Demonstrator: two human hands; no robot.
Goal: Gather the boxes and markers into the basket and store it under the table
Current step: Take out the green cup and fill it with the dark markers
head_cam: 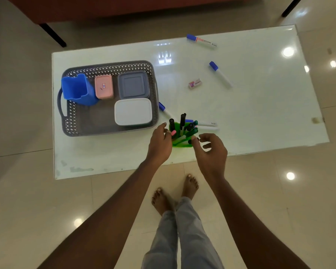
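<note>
A grey perforated basket (72, 121) sits on the left of the white glass table (260, 105). Inside it are a blue holder (77, 90), a pink box (103, 86), a grey box (133, 85) and a white box (133, 111). A green holder (182, 143) full of markers stands near the table's front edge. My left hand (159, 144) touches its left side, fingers by a pink-capped marker (173, 133). My right hand (211, 150) hovers at its right with fingers apart. Loose blue-capped markers lie at the far edge (201, 41), the right (220, 74) and beside the basket (164, 109).
A small pink eraser (195, 83) lies mid-table. Two white markers (209, 126) lie just behind the green holder. A red-brown sofa (105, 8) with black legs stands beyond the table. My bare feet (175, 193) are on the glossy tiled floor at the table's front edge.
</note>
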